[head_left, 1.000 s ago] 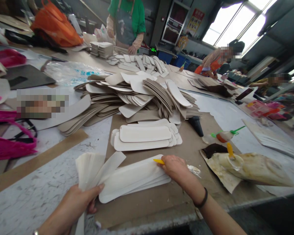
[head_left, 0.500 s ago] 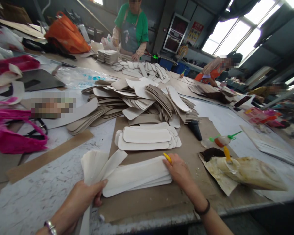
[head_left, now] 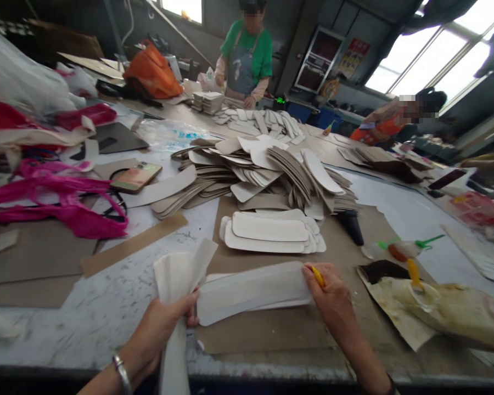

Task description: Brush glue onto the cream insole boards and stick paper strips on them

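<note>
My left hand (head_left: 156, 329) is closed around a bundle of long white strips (head_left: 175, 277), which fan out above the fist and hang below it. Its thumb and fingers are at the left end of a long white panel (head_left: 255, 292) with rounded corners. At the other end, my right hand (head_left: 333, 299) pinches the panel's edge, with a small yellow stick-like tool (head_left: 318, 276) tucked in the same fingers. Part of another white panel shows beneath. Behind lies a short pile of similar white pieces (head_left: 267, 227) on brown sheeting (head_left: 271, 337).
A large heap of grey-and-white cut pieces (head_left: 247, 170) spreads behind. To the right lie a stained plastic bottle (head_left: 456, 307), a black cone (head_left: 349, 226) and a green-tipped squeeze bottle (head_left: 403, 250). Pink bags (head_left: 66, 203) are at left. A person in green (head_left: 247, 60) stands across the table.
The view has swung left, so the table's things appear farther right. My right fingers have closed on the top panel's right end. The strip bundle stays in my left hand.
</note>
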Available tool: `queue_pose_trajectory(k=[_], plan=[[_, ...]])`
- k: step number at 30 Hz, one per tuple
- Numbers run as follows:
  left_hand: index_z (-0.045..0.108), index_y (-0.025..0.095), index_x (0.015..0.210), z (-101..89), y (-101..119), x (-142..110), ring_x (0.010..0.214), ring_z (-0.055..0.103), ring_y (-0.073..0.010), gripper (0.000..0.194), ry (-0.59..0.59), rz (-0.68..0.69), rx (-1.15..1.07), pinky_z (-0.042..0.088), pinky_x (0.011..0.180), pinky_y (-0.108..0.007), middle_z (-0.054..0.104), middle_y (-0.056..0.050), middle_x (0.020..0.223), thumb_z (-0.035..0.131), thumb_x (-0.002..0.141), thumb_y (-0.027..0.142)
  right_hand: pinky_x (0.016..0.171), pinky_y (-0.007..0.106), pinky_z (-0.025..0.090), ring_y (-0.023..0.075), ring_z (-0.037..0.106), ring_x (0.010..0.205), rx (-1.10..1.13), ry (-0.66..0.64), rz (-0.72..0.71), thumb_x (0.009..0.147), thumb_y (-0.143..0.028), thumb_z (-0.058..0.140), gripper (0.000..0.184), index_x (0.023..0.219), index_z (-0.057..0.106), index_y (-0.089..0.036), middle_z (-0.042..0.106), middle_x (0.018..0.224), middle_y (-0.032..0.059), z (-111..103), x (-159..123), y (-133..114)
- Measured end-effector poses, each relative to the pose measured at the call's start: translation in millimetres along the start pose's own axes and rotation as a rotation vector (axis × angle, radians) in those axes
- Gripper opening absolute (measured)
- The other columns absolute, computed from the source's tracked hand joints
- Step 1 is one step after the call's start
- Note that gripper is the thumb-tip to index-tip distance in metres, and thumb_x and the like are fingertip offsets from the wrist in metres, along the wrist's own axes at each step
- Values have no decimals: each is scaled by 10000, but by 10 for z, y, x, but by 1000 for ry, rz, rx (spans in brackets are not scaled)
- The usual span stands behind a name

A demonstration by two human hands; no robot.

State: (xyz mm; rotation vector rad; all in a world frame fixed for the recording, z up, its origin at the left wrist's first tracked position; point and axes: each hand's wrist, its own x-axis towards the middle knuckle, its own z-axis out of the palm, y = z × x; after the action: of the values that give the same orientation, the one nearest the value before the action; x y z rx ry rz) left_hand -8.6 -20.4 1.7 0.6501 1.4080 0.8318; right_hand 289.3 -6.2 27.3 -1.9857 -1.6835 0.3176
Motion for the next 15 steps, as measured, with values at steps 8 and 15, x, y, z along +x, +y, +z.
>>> queue_pose_trajectory(k=[8,15], plan=[[504,172,427,-145,-63,-23,515,474,-150,395,-90,-5,24,408,579,-276,506,-11,470,680,622,467,600,299,398,211,529,629,92,-97,169,799,-463,364,268,769,482,-225,547,673,42,-107,-8,-130],[533,166,540,-170,54,-92,486,392,-125,412,-88,-47,66,319,484,-233,433,35,464,728,579,527,511,253,364,170,475,592,286,-143,273,789,-502,422,306,765,496,-206,491,649,5,-166,-124,-44]])
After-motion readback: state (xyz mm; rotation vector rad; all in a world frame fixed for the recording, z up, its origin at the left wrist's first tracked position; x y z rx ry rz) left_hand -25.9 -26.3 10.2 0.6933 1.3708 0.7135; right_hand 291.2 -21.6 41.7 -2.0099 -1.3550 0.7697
